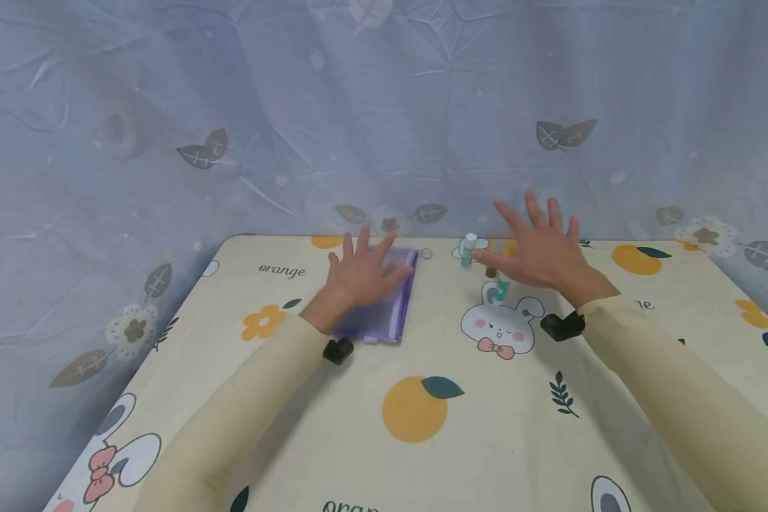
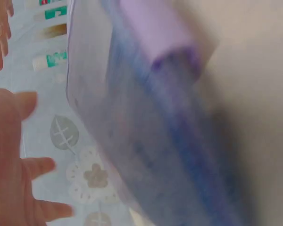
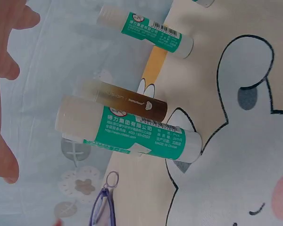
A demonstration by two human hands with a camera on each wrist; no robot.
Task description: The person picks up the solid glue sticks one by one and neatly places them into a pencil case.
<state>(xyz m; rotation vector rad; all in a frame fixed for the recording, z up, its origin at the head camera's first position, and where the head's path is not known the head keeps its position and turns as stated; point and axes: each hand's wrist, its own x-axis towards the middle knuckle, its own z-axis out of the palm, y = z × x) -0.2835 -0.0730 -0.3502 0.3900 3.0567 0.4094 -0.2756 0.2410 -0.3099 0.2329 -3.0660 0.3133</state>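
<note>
With fingers spread, my left hand [image 1: 365, 276] is above a purple-edged mesh zip pouch [image 1: 390, 313]; whether it touches is hard to tell. In the left wrist view the pouch [image 2: 127, 113] looms large and blurred beside that hand. My right hand [image 1: 542, 252], also spread and holding nothing, is over a group of upright glue sticks. A white-and-green glue stick [image 1: 467, 252] stands left of its thumb, and a nearer glue stick [image 1: 502, 289] below the palm. Between them is a brown, clear-capped tube [image 3: 132, 100]. Another glue stick [image 3: 153, 33] shows in the right wrist view.
A small metal ring [image 1: 425, 254] hangs off the pouch's top right corner. The table [image 1: 333, 427] wears a cream cloth printed with oranges and rabbits. Behind it hangs a blue-grey curtain [image 1: 384, 107] with leaf prints, close to the table's far edge.
</note>
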